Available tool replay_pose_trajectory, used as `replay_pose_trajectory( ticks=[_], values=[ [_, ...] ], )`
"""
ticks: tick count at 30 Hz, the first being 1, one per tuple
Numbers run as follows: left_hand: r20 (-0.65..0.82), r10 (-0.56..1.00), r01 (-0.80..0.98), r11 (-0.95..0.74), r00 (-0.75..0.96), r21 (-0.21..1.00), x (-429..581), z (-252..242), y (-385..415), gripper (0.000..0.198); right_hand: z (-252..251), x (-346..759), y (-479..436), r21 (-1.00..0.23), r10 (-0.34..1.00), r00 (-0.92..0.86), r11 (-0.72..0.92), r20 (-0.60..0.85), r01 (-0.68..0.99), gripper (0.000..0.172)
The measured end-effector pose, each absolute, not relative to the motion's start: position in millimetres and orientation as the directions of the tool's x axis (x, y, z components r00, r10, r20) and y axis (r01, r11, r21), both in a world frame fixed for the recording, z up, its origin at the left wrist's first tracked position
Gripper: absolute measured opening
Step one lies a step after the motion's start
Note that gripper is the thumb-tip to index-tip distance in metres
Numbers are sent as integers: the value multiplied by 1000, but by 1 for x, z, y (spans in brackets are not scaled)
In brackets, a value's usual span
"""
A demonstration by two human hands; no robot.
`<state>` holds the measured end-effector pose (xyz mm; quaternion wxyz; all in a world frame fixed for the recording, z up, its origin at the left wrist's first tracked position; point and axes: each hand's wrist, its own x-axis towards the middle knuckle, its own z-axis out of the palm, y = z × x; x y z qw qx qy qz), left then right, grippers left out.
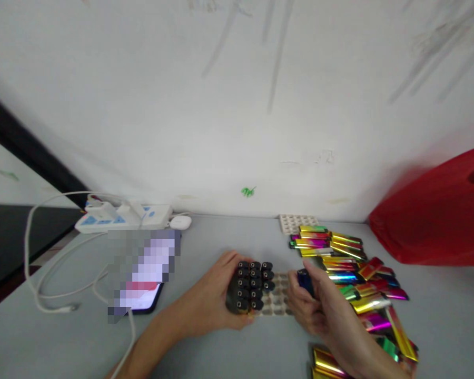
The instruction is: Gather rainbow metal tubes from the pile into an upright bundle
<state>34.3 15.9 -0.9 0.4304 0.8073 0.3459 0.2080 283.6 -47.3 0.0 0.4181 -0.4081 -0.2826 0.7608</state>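
Note:
A pale plastic tray (278, 295) with rows of holes lies on the table in front of me. Several lighters stand upright in its left part, their black tops (255, 281) facing up. My left hand (215, 297) is closed around the left end of this group, thumb and fingers on its sides; its palm side is hidden. At the tray's right edge, my right hand (310, 302) grips a dark blue lighter (306, 281) between thumb and fingers. Loose lighters in shiny gold, pink, green and blue (365, 289) lie spread beside and beyond my right hand.
Against the wall lies a second holed tray (298, 223). A red bag (434, 210) stands at the far right. On the left are a phone (152, 297), a white power strip (124, 218), a white charger case (180, 222) and looping white cables (55, 310).

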Motion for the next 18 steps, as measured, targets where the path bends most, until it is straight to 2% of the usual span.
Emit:
replay_pose_trajectory(
  ticks=[5, 11, 14, 18],
  values=[
    [34, 738, 384, -388, 673, 838, 34, 0, 16, 74, -7, 282, -49, -811, 905, -256, -421, -341, -408, 60],
    [36, 738, 386, -393, 674, 834, 35, -1, 16, 76, -14, 282, -48, -786, 904, -280, -421, -322, -453, 59],
    [45, 739, 388, -403, 672, 829, 34, -1, 16, 76, -11, 282, -47, -803, 917, -202, -398, -343, -444, 60],
    [45, 739, 382, -398, 672, 834, 34, 0, 15, 75, -2, 281, -47, -796, 902, -196, -432, -385, -424, 62]
  ],
)
